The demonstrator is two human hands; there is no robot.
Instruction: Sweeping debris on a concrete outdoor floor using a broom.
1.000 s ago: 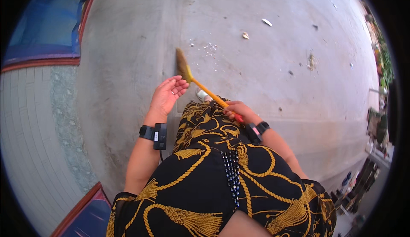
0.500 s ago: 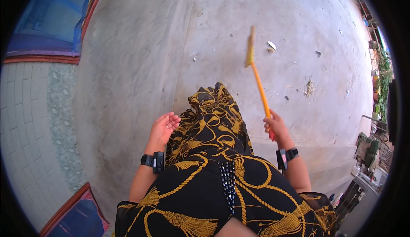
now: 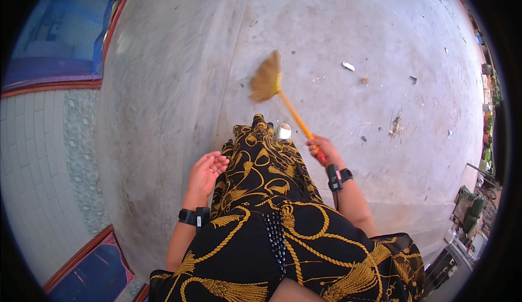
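**Gold ropes and tassels all over your black outfit [image 3: 228,258]**

So your sleeves [image 3: 399,253] are short and loose, and strands of dark shiny beads [image 3: 276,242] run down the front. You've got a black strap [image 3: 187,216] with a boxy black module [image 3: 203,216] on your left wrist, and a similar set [image 3: 334,178] on your right. Oh, and that's a white open-toed shoe [image 3: 284,134] peeking out past your hem.
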